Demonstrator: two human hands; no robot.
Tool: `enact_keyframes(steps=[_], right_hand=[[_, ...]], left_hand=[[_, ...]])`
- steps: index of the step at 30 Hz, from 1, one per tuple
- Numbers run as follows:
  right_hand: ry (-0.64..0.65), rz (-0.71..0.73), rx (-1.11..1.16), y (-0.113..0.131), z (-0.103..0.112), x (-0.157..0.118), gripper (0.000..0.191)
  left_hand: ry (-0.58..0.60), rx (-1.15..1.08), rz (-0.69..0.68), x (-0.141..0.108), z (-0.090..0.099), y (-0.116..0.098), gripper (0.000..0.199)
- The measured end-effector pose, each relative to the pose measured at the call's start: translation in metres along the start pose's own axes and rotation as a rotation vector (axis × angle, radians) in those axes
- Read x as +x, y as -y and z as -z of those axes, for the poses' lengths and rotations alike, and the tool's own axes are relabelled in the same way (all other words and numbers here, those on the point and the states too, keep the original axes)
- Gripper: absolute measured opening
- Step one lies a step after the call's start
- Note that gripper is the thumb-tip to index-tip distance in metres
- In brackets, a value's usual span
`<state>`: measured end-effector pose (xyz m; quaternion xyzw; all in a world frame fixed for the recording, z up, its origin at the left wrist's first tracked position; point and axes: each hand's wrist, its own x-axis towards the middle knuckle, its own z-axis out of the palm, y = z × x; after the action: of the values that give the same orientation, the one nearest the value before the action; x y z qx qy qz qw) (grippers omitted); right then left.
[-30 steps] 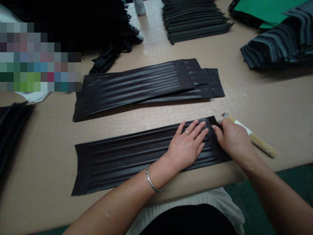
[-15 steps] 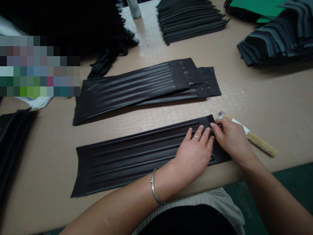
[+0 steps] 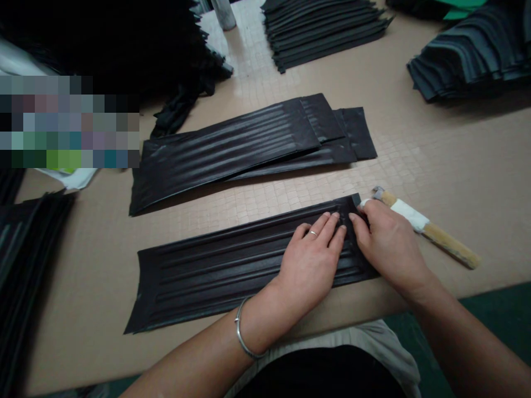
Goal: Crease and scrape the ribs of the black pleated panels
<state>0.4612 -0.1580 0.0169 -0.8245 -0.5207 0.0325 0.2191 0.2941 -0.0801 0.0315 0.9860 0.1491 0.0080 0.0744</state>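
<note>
A dark ribbed panel [image 3: 215, 262] lies near the table's front edge, its long side running left to right. My left hand [image 3: 313, 251] rests flat on its right part, fingers spread a little, with a ring and a bracelet on that arm. At the panel's right end, my right hand [image 3: 388, 240] has its thumb and curled fingers closed on the edge flap. Just beyond that hand lies a wooden-handled tool [image 3: 450, 243] wrapped in white near its metal tip.
Two similar ribbed panels [image 3: 232, 146] overlap farther back. Dark strips [image 3: 323, 33] are stacked behind them, curved dark pieces [image 3: 473, 63] at the back right. Another dark stack [image 3: 33, 254] stands at the left. A large black pile [image 3: 124, 44] fills the back left.
My left hand has slid left along the panel. The fold at the right end now lies farther over, and my right hand has moved slightly left with it.
</note>
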Motion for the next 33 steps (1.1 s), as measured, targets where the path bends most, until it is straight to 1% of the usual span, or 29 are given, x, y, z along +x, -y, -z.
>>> enact_keyframes(steps=[2,5,8,11,13,17,19,22,25,28,30,32,33], right_hand=[[0.006,-0.078,0.016,0.003,0.002,0.002,0.017],[0.055,-0.178,0.054,0.004,0.008,0.009,0.020],[0.095,-0.246,0.115,0.004,0.016,0.016,0.024],[0.121,-0.290,0.191,0.006,0.019,0.018,0.027],[0.113,-0.295,0.226,0.007,0.017,0.015,0.028],[0.005,-0.265,0.206,0.012,0.010,0.008,0.024],[-0.034,-0.288,0.207,0.015,0.008,0.005,0.024],[-0.047,-0.351,0.252,0.016,0.008,0.002,0.025],[-0.016,-0.394,0.363,0.012,0.009,0.000,0.026],[0.060,-0.420,0.570,0.008,0.009,0.002,0.028],[0.111,-0.408,0.670,0.008,0.008,0.004,0.028],[0.129,-0.381,0.666,0.009,0.007,0.007,0.026],[0.115,-0.372,0.642,0.010,0.006,0.007,0.025]], left_hand=[[0.008,-0.007,-0.001,0.000,0.000,0.000,0.046],[0.019,-0.017,-0.005,0.000,0.000,0.001,0.046],[0.016,-0.026,-0.016,0.000,-0.001,0.002,0.047],[-0.004,-0.026,-0.019,0.000,-0.002,0.003,0.045],[-0.020,-0.028,-0.025,0.000,-0.003,0.003,0.045],[-0.035,-0.035,-0.034,-0.001,-0.003,0.004,0.045],[-0.036,-0.037,-0.034,-0.001,-0.003,0.004,0.045],[-0.031,-0.047,-0.036,0.000,-0.002,0.004,0.045],[-0.023,-0.066,-0.041,0.001,-0.001,0.005,0.045],[-0.023,-0.091,-0.045,0.002,-0.002,0.005,0.046],[-0.034,-0.110,-0.038,0.002,-0.002,0.006,0.047],[-0.051,-0.137,-0.027,0.001,-0.001,0.006,0.048],[-0.058,-0.154,-0.021,0.001,0.000,0.007,0.048]])
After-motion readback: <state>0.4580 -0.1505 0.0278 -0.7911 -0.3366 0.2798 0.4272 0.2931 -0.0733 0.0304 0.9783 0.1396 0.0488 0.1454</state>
